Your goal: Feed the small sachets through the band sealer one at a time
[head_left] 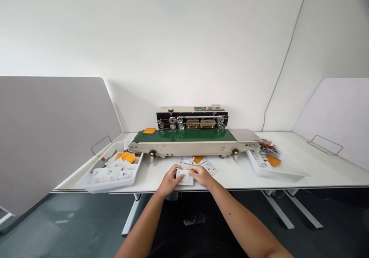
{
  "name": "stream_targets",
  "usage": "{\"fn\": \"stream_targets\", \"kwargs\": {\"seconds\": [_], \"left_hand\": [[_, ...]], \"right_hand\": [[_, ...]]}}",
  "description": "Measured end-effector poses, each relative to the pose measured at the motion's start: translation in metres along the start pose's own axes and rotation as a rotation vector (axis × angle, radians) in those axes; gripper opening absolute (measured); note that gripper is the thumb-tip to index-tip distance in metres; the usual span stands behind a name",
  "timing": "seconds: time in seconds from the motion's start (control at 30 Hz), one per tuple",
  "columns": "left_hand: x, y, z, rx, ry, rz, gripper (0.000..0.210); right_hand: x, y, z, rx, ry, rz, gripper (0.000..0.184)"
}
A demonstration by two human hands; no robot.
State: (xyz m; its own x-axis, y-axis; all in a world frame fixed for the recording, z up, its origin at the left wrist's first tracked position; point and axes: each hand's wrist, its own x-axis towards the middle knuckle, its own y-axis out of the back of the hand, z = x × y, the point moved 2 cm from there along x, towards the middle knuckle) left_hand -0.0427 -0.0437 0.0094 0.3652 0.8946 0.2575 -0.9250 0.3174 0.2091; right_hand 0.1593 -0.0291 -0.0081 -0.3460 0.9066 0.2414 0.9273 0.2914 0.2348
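Between my two hands is a small white printed packet [186, 178], held just above the front edge of the table. My left hand [170, 180] pinches its left side, thumb on top. My right hand [201, 175] grips its upper right corner with thumb and fingers together. Just behind the hands lie several loose white printed packets [211, 167] and an orange packet [198, 159], partly overlapping. Past them stands a band sealing machine [192, 118] with a green conveyor belt [190, 136]; another orange packet [149, 131] lies on the belt's left end.
A white tray [111, 185] of white and orange packets is at the left. Another tray [285, 171] with packets sits at the right, partly beneath the conveyor's end. Grey partition panels [57, 135] flank the table [161, 181], and a cable [285, 58] runs down the wall.
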Motion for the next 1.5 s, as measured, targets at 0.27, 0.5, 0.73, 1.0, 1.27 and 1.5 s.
{"fn": "stream_targets", "kwargs": {"seconds": [0.27, 0.5, 0.73, 1.0, 1.27, 1.5], "left_hand": [[0.000, -0.003, -0.001, -0.130, 0.069, -0.015, 0.044], [0.001, -0.002, -0.002, -0.144, 0.065, 0.038, 0.046], [0.001, 0.000, -0.005, -0.109, 0.087, 0.104, 0.048], [0.007, 0.003, -0.011, -0.295, 0.101, 0.251, 0.053], [0.010, 0.001, -0.009, -0.154, 0.081, 0.092, 0.041], [0.006, -0.001, -0.002, 0.106, 0.034, -0.016, 0.026]], "right_hand": [[0.000, 0.000, 0.003, -0.008, 0.004, 0.010, 0.034], [0.002, 0.002, 0.010, 0.007, 0.008, 0.098, 0.030], [-0.001, 0.002, 0.004, 0.054, 0.065, 0.209, 0.027], [0.001, 0.004, 0.004, 0.157, 0.060, 0.202, 0.041], [0.009, -0.019, 0.002, 0.202, -0.043, 0.248, 0.041], [0.021, 0.025, -0.034, 0.468, -0.009, 0.518, 0.050]]}}
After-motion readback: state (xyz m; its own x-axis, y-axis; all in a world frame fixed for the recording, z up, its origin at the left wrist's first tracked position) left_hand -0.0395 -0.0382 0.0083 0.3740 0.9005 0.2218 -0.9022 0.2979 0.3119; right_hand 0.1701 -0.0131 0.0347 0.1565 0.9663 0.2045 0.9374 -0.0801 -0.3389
